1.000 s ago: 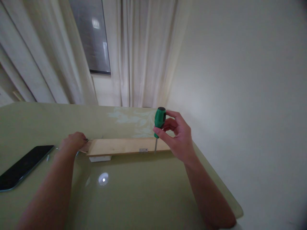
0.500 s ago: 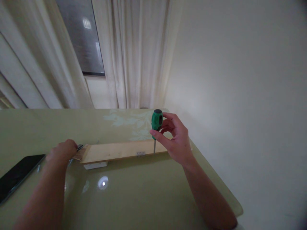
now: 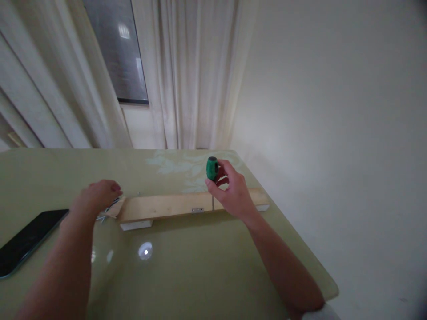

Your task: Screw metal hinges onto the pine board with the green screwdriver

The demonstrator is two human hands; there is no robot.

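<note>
My right hand [image 3: 233,193] grips a green-handled screwdriver [image 3: 212,169] held upright, its shaft pointing down onto a long wooden plank [image 3: 163,206]. A small metal hinge [image 3: 197,210] sits on the plank's front edge just left of the shaft. At the plank's left end my left hand [image 3: 96,198] rests with its fingers curled over a small pale object that I cannot make out. The plank lies across white blocks [image 3: 135,225] on the green glass-topped table [image 3: 187,271].
A black phone [image 3: 28,240] lies at the left of the table. The table's right edge runs diagonally close to my right forearm. Cream curtains [image 3: 187,71] and a dark window [image 3: 115,49] stand behind the table, with a plain wall on the right.
My right hand has closed down more over the screwdriver handle and sunk lower toward the plank. My left hand has shifted slightly at the plank's left end. The view has moved a little.
</note>
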